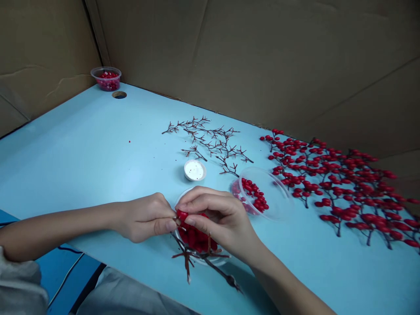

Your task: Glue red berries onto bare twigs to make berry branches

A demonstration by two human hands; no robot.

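Observation:
My left hand (149,221) is closed, thumb against fingers, on a thin brown artificial twig (215,266). The twig hangs down to the right, with bare forked tips near its lower end. Between the thumb and fingers of my right hand (218,212) is a red artificial berry (182,215), held against a twig tip beside my left thumb. Directly below both hands stands a clear tub (226,258) full of red berries (193,236), partly hidden by the hands and twig.
Several bare twigs (226,151) lie beyond a small white cup (194,170). A tipped clear tub (241,186) holds more berries. Berry-covered branches (344,188) spread along the right. Another tub of berries (106,81) stands at the far left corner beside a table hole (119,95). Cardboard walls (229,57) enclose the back.

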